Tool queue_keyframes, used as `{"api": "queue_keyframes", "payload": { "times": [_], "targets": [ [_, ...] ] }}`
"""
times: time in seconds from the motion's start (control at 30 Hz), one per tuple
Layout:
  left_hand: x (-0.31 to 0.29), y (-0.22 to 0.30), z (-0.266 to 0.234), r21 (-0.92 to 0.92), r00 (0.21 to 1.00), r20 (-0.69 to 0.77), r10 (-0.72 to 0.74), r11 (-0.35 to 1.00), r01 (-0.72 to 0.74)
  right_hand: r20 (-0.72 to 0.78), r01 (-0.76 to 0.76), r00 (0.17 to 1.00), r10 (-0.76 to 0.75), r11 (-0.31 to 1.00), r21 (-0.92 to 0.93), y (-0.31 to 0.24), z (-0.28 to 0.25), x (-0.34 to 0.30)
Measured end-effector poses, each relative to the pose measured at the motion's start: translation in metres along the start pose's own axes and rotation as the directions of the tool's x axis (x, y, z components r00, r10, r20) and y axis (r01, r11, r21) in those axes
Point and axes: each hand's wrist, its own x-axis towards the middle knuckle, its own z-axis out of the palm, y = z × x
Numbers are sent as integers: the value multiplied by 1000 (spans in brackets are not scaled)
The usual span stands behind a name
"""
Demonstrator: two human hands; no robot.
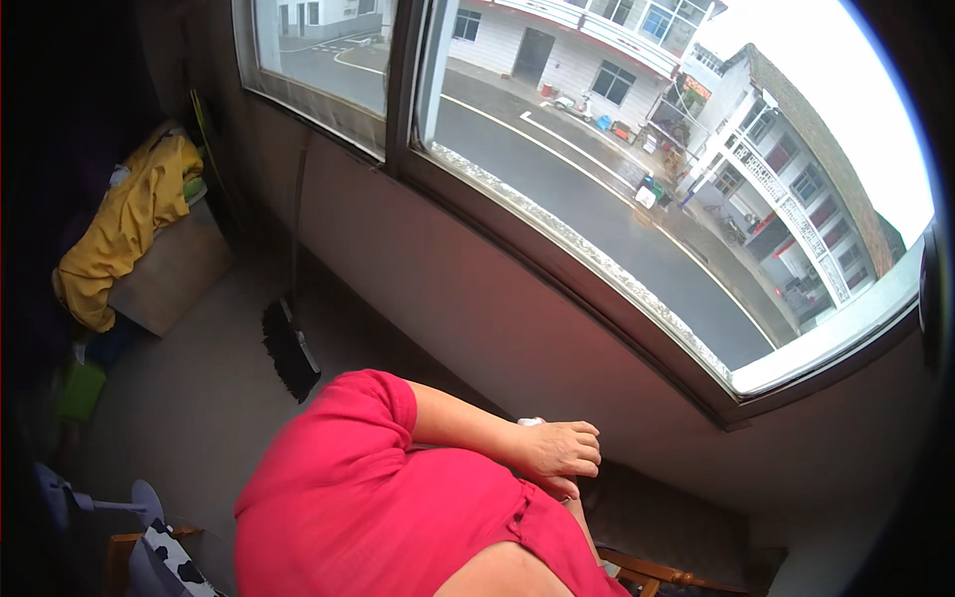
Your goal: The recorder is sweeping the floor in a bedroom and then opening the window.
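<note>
while we look down past our red shirt (378,507), our hands (557,453) rest together just below the window sill (557,289), the landmark we measure from. one of our hands lies on top with its fingers (582,448) curled loosely inward, and a small white thing (530,422) shows at its wrist side, touching it; we cannot tell what it is or whether it is gripped. which hand lies on top we cannot tell either, and the other hand is mostly hidden beneath it, so its opening is also unclear. a bare forearm (458,423) runs from the red sleeve toward the hands. below the sill and off to its left, a black broom (290,348) leans against the wall. farther left of the sill, a yellow cloth (124,224) is draped over a box (174,274) on the floor (189,398). beyond the sill, through the glass, a wet road (597,199) passes white buildings (776,169). well below the sill, at the lower edge, a wooden chair frame (647,572) shows.
</note>
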Motion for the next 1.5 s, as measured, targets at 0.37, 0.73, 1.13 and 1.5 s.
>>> {"api": "queue_keyframes", "payload": {
  "times": [0.37,0.73,1.13,1.5],
  "targets": [
    [-184,125,-125,376,814,-204,-544,724,578,280,-138,906,317,848,-512,92,115,21],
    [-290,178,-115,-195,-96,-663,-743,47,980,319,-389,844,430,902,-187,82,141,85],
    [-329,99,-170,-396,-307,-571,-762,-72,915,356,-204,797,487,772,-601,78,222,248],
    [-352,113,-138,-663,-599,-505,-621,-165,730,365,8,779,509,574,-819,138,327,383]
  ]
}}
